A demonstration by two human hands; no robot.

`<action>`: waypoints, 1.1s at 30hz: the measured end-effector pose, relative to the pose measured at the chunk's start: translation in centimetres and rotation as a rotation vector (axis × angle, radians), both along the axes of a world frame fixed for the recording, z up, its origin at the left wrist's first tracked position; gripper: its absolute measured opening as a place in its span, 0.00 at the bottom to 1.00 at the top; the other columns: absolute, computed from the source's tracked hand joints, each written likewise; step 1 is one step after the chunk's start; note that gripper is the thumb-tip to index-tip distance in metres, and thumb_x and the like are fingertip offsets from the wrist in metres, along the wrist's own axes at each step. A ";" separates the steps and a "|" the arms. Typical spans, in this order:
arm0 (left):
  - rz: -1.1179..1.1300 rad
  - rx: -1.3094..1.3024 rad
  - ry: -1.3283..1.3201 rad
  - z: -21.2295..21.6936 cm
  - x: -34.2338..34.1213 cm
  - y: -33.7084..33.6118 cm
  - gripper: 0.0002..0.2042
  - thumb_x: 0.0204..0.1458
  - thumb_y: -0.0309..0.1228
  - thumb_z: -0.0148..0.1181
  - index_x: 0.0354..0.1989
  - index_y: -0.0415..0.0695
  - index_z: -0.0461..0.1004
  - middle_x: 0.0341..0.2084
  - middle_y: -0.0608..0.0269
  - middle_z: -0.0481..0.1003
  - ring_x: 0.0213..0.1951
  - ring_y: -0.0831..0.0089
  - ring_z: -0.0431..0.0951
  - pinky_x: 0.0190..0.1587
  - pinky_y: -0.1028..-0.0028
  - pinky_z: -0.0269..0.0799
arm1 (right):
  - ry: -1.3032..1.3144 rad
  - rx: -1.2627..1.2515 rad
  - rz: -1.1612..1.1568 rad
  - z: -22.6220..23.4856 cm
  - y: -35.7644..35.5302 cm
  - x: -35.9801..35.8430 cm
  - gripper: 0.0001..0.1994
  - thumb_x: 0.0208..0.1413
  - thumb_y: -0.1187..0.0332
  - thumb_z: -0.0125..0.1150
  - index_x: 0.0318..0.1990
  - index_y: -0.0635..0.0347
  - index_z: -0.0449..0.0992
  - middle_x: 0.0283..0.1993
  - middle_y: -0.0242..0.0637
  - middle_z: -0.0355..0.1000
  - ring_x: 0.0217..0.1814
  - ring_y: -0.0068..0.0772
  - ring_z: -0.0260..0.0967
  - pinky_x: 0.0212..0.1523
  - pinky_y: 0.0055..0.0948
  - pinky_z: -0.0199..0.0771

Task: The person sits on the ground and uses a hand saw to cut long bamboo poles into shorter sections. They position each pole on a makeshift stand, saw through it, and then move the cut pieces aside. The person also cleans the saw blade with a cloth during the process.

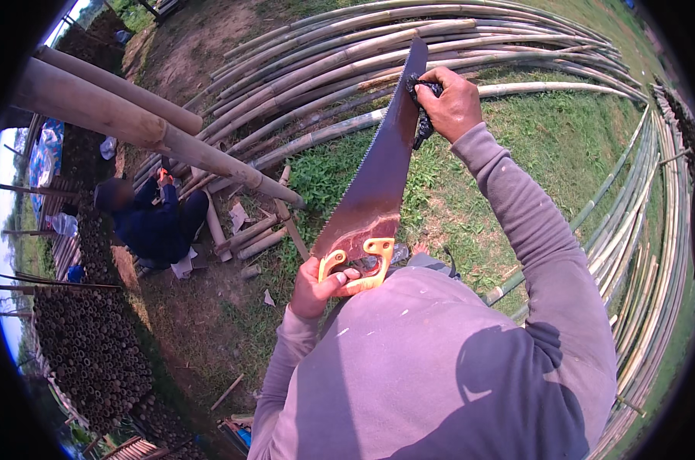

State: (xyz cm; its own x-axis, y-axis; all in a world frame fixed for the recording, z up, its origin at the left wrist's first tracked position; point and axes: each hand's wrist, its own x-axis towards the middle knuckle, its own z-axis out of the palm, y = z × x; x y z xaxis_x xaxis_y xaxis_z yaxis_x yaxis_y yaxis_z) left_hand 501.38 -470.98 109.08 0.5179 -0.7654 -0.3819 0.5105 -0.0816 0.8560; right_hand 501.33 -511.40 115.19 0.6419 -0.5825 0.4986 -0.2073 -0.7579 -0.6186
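Head-camera view looks down over a person in a grey long-sleeved top who holds a long handsaw with a rust-brown steel blade and a yellow plastic handle (378,184) up in front of the body, well above the grass. The left hand (317,287) is closed around the yellow handle, fingers wrapped through its opening, at the lower end of the saw near the chest. The blade rises from there up and to the right, its toothed edge facing left, and its tip reaches in front of the row of bamboo poles. The right hand (451,100), arm stretched forward, is clenched on a dark crumpled rag (422,115) and presses it against the blade's back edge just below the tip; part of the rag hangs down beside the steel. Behind the saw lies a patch of green grass (516,161), ringed by many long pale bamboo poles (347,54) laid side by side and running around to the right rim of the picture. Two thick brown bamboo trunks (133,115) slant across the upper left, raised off the ground. Beneath them another person in dark blue clothing (160,222) crouches on bare earth, well apart from the saw, among short cut bamboo pieces (248,234) and scraps. At the far left stands a stack of short bamboo lengths with their round cut ends (87,345) facing outward.
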 end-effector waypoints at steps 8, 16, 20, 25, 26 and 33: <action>0.055 -0.002 -0.012 0.2 -0.2 0.1 0.20 0.57 0.21 0.59 0.58 0.31 0.70 0.41 0.48 0.84 0.41 0.65 0.87 0.45 0.69 0.87 | 0.019 -0.080 0.273 0.1 5.0 -0.5 0.07 0.54 0.67 0.73 0.38 0.57 0.84 0.35 0.45 0.79 0.39 0.51 0.81 0.44 0.45 0.82; -0.008 0.013 -0.005 0.4 0.2 -0.1 0.22 0.57 0.22 0.58 0.60 0.30 0.70 0.42 0.49 0.84 0.43 0.65 0.87 0.47 0.69 0.86 | 0.119 -0.099 -0.032 0.8 -0.9 1.6 0.11 0.57 0.61 0.70 0.42 0.57 0.86 0.41 0.46 0.84 0.43 0.49 0.84 0.49 0.45 0.83; 0.052 0.000 0.027 0.1 -0.2 0.2 0.21 0.57 0.22 0.58 0.60 0.30 0.72 0.42 0.51 0.84 0.43 0.67 0.86 0.48 0.70 0.85 | 0.043 -0.052 0.010 1.3 -1.0 1.8 0.11 0.57 0.60 0.70 0.41 0.56 0.86 0.39 0.46 0.84 0.42 0.51 0.83 0.48 0.45 0.83; 0.002 0.025 -0.043 0.3 0.1 -0.1 0.20 0.57 0.22 0.59 0.59 0.31 0.73 0.41 0.53 0.85 0.44 0.68 0.86 0.48 0.71 0.85 | 0.142 -0.334 -0.100 1.7 -2.6 3.6 0.11 0.58 0.59 0.69 0.41 0.55 0.86 0.37 0.49 0.83 0.43 0.55 0.83 0.49 0.48 0.83; -0.011 0.038 -0.061 0.4 0.2 0.0 0.20 0.57 0.22 0.59 0.59 0.31 0.73 0.41 0.53 0.85 0.44 0.68 0.86 0.48 0.71 0.84 | 0.199 -0.278 -0.032 1.5 -1.7 3.8 0.11 0.58 0.59 0.69 0.41 0.55 0.86 0.38 0.49 0.83 0.44 0.55 0.83 0.50 0.48 0.83; 0.037 -0.004 -0.036 -0.4 -0.2 0.2 0.19 0.59 0.19 0.57 0.60 0.30 0.72 0.43 0.50 0.85 0.46 0.67 0.86 0.51 0.69 0.85 | 0.145 -0.068 -0.168 2.2 -3.6 3.9 0.14 0.58 0.58 0.71 0.43 0.58 0.87 0.39 0.45 0.85 0.41 0.46 0.85 0.47 0.40 0.84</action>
